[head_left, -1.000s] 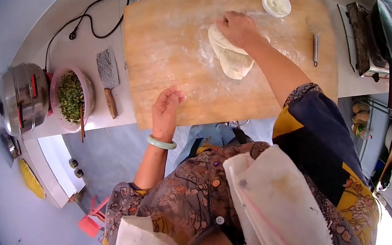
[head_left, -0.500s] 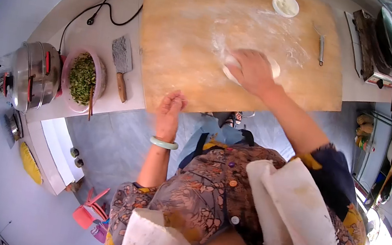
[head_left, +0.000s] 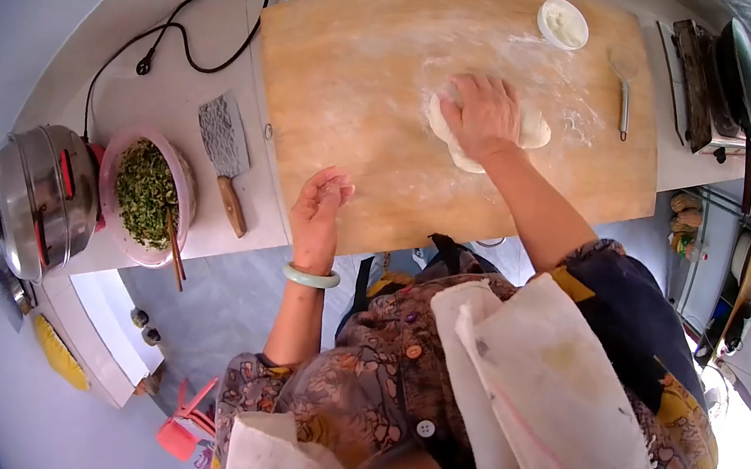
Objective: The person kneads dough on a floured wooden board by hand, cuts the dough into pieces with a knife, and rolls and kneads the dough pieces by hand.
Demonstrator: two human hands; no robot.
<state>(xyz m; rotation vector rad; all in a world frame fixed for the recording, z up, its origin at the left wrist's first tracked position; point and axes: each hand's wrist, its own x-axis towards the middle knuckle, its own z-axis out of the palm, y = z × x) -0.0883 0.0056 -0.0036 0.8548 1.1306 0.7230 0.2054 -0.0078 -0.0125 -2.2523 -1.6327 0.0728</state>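
A pale piece of dough (head_left: 535, 130) lies on the floured wooden board (head_left: 360, 69), right of its middle. My right hand (head_left: 486, 116) rests palm down on the dough, fingers spread over its upper part and hiding much of it. Near the board's lower left edge is my left hand (head_left: 322, 206), with a pale green bangle on the wrist. Its fingers are curled and the fingertips look floury; whether anything small is between them cannot be made out. It is well apart from the dough.
A white bowl of flour (head_left: 562, 24) and a whisk (head_left: 624, 102) stand on the board's right part. To the left are a cleaver (head_left: 225, 137), a bowl of chopped greens (head_left: 147, 193) with chopsticks, a steel pot (head_left: 45, 198) and a black cable (head_left: 175, 24). A stove (head_left: 703, 89) is at right.
My right hand has gone from the dough's upper edge to flat on top of it. The dough now lies wider and shorter under the palm. My left hand has stayed near the board's edge.
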